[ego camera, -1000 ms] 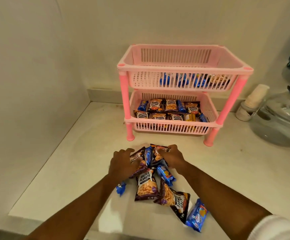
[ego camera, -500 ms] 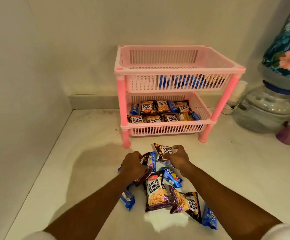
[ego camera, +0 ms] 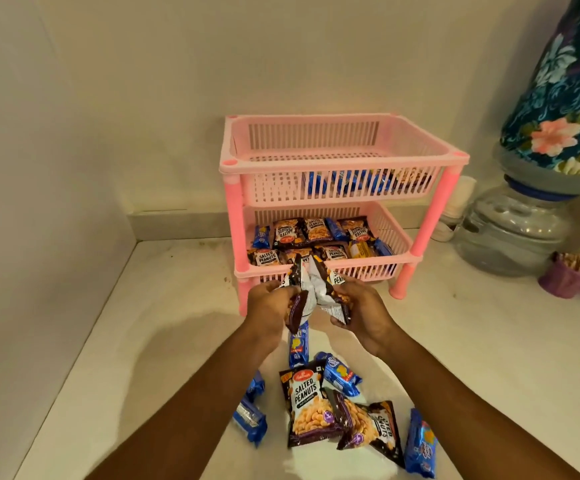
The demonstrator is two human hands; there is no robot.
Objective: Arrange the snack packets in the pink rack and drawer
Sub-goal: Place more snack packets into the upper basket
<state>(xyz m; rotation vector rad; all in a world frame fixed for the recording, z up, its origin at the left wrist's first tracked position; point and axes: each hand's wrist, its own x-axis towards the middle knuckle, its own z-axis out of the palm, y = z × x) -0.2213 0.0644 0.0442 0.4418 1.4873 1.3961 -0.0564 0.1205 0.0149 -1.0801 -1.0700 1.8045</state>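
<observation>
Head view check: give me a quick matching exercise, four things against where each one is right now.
Things:
1. Dark salted-peanut packets with silvery backs
2. Yellow snack packet
3. Blue biscuit packets seen through slats
4. Purple cup of sticks

Places:
A. Upper tier of the pink plastic rack
B. Gripped between left hand and right hand
C. White counter, right of the rack
D. Lower tier of the rack

Pairs: 1-B, 2-D, 3-A, 4-C
</observation>
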